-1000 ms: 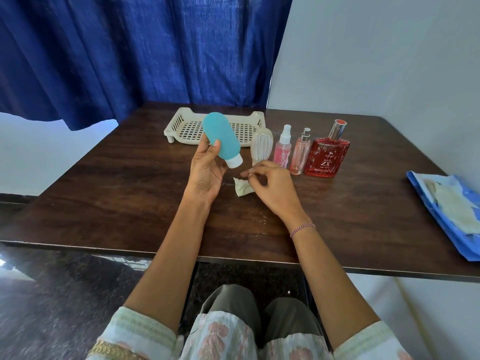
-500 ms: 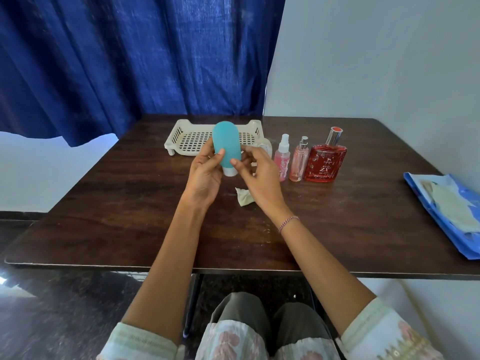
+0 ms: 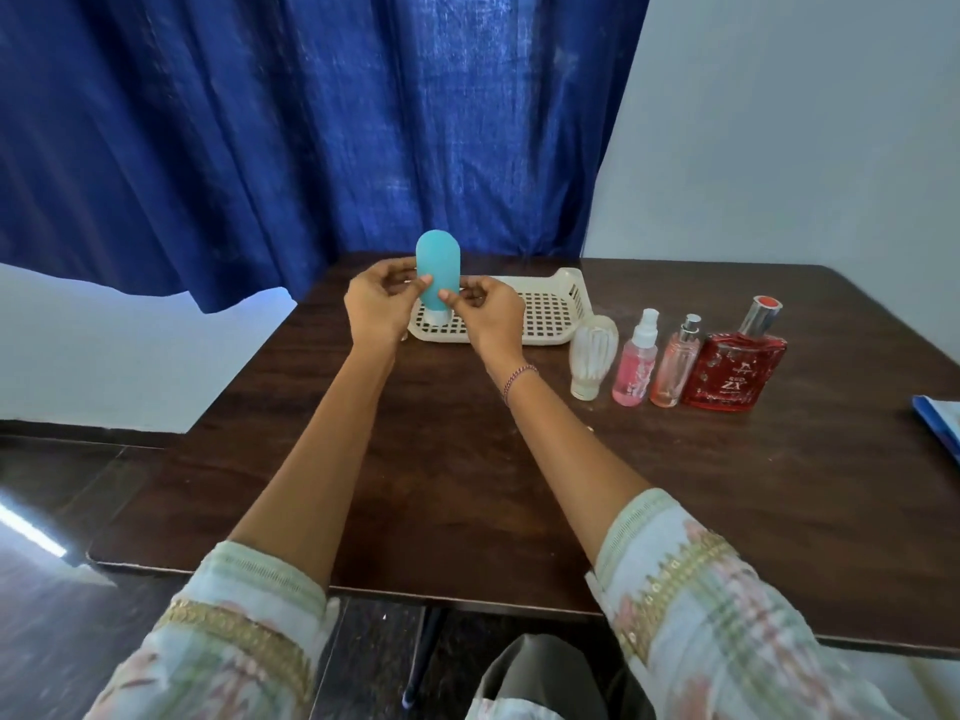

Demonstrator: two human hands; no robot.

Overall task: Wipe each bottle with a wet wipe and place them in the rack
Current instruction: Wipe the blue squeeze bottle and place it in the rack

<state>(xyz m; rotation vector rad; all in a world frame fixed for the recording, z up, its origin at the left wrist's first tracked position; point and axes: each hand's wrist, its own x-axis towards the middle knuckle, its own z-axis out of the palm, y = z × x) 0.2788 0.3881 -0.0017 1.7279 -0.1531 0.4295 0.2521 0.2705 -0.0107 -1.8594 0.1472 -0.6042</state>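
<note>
A teal squeeze bottle (image 3: 437, 272) stands cap-down at the left end of the cream perforated rack (image 3: 545, 309), its white cap on or just above the rack floor. My left hand (image 3: 375, 304) pinches its left side and my right hand (image 3: 488, 310) pinches its right side. To the right of the rack stand a clear ribbed bottle (image 3: 592, 358), a pink spray bottle (image 3: 636, 361), a slim pink perfume bottle (image 3: 676, 363) and a square red perfume bottle (image 3: 737, 358). The used wipe is hidden from view.
The dark wooden table (image 3: 467, 485) ends close to my body. A blue wipe packet (image 3: 943, 423) lies at the right edge. A blue curtain (image 3: 311, 122) hangs behind the rack.
My right hand left the crumpled wipe and joined the left on the teal bottle. Both carried it forward, upright, to the rack's left end. My view turned left.
</note>
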